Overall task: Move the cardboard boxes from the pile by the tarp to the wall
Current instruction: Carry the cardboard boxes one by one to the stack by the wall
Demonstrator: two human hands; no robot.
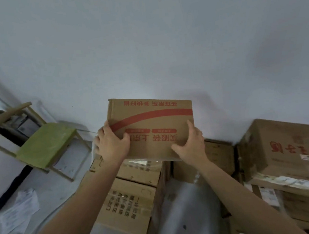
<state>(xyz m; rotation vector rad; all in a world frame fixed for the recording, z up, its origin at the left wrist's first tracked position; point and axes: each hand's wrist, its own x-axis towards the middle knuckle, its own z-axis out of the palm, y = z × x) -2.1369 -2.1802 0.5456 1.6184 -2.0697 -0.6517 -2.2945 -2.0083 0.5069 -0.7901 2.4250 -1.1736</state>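
Placing step: left hand (111, 143) and right hand (190, 145) grip the tan, red-striped cardboard box (151, 126) by its near corners above the stacked brown boxes (132, 204). The next move probably calls for a level lowering (flush to the pale far wall (142, 42)).

One wide-angle camera, worn on the head, faces the white wall (142, 42) from near, tilted down toward its foot.
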